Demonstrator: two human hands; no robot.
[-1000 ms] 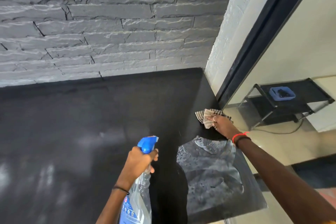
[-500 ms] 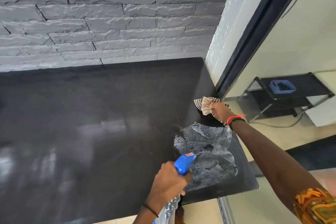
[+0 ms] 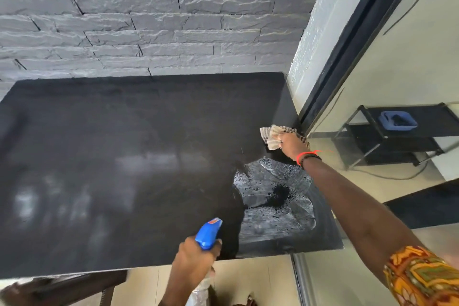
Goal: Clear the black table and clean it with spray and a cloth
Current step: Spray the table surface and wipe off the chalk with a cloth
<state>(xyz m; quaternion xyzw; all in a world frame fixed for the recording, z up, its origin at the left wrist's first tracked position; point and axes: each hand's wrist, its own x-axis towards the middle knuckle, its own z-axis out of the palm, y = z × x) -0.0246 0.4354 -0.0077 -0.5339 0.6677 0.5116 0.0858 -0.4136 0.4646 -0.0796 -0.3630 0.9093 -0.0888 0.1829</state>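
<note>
The middle of the frame is filled by a black table (image 3: 124, 156), which is set into a corner formed by a grey stone wall (image 3: 149, 20) along the top and a white textured wall (image 3: 313, 32) at the upper right. At the lower left, below the table's near edge, part of a dark wooden piece of furniture (image 3: 62, 288) is seen, blurred and cut off by the frame. At the bottom centre a spray bottle (image 3: 208, 233) is gripped by the left hand (image 3: 193, 258), the fingers wrapped round its neck; only the blue trigger head is plainly shown, pointed toward the upper right, while the clear body is largely hidden by the hand and cut off at the bottom edge. A patterned sleeve (image 3: 422, 278) is cut off at the lower right corner. Right of centre, a wet, speckled patch (image 3: 273, 196) is spread over the table top near its right edge. Beyond it, a striped cloth (image 3: 272, 135) is bunched and clamped under the curled fingers of the right hand (image 3: 290, 144), pressed to the table's right edge; part of the cloth is hidden by the hand. A red band (image 3: 304, 155) is worn at that wrist. Pale smears of reflected light are seen across the left of the table. At the right of the frame a black shelf rack (image 3: 397, 136) is placed on a pale floor, with a blue container (image 3: 397, 120) on its top tier; its contents cannot be made out.
</note>
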